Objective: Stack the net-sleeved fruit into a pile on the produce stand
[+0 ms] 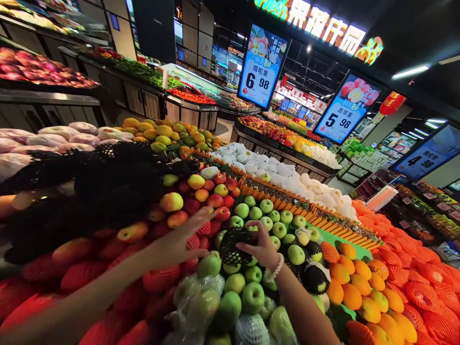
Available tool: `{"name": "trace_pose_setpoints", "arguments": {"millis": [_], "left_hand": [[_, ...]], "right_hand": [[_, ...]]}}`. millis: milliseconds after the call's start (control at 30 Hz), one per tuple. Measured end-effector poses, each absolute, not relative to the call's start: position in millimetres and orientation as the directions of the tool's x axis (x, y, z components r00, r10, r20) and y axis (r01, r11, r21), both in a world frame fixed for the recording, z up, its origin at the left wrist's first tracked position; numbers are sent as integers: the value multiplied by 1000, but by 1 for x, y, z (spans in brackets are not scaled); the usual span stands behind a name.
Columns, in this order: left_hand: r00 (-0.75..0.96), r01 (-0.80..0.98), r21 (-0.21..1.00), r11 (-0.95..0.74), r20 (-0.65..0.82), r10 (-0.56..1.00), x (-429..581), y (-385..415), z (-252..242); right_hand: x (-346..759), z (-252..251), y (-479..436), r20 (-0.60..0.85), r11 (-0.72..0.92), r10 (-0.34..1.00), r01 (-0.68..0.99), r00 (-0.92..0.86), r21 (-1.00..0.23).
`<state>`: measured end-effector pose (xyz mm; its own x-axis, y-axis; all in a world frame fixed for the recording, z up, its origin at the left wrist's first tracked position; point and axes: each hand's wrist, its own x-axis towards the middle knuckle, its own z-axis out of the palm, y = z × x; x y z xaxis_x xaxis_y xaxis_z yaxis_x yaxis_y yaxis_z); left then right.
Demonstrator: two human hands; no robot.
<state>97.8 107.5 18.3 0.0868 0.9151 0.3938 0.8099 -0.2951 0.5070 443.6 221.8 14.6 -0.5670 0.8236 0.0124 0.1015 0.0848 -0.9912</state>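
Note:
My right hand (264,247), with a beaded bracelet (276,268) at the wrist, has its thumb and fingers closed on a black foam net (232,245). Whether an apple sits inside the net I cannot tell. Green apples (253,297) lie below and around it. To the left, my left hand (189,235) is open over the edge between the red and green fruit, fingers apart, near a green apple (210,264) and some red foam nets (203,229). Red and yellow apples (171,201) are heaped beyond it.
A large pile of black foam nets (97,187) covers the left of the display. Clear plastic bags (201,297) of fruit lie in front. Oranges (352,295) are at right. An orange slatted divider (276,194) runs behind the apples, with white-wrapped fruit (258,165) beyond.

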Motion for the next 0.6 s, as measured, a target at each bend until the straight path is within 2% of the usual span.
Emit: {"name": "trace_pose_setpoints", "arguments": {"millis": [100, 167, 233, 267, 300, 433, 500, 600], "left_hand": [[345, 630, 665, -401, 223, 912, 165, 122, 20], [345, 612, 689, -388, 209, 915, 178, 129, 25], [246, 661, 664, -349, 248, 937, 165, 129, 25], [174, 698, 645, -310, 267, 948, 153, 126, 22], [91, 738, 625, -253, 279, 956, 138, 121, 17], [-190, 842, 539, -2, 300, 935, 86, 97, -12], [-235, 858, 512, 35, 331, 914, 75, 89, -24], [-228, 890, 455, 25, 397, 889, 71, 82, -29]], "right_hand": [[401, 9, 195, 2, 105, 730, 108, -684, -989], [407, 13, 206, 34, 215, 762, 203, -647, -955], [441, 25, 235, 66, 300, 873, 425, -482, -854], [466, 32, 254, 85, 267, 945, 599, -315, -754], [495, 39, 274, 98, 201, 977, 678, -187, -707], [610, 43, 334, 77, -129, 976, 829, 202, -544], [645, 28, 349, 23, -222, 965, 864, 260, -453], [664, 1, 365, -40, -227, 973, 913, 227, -338]]}}
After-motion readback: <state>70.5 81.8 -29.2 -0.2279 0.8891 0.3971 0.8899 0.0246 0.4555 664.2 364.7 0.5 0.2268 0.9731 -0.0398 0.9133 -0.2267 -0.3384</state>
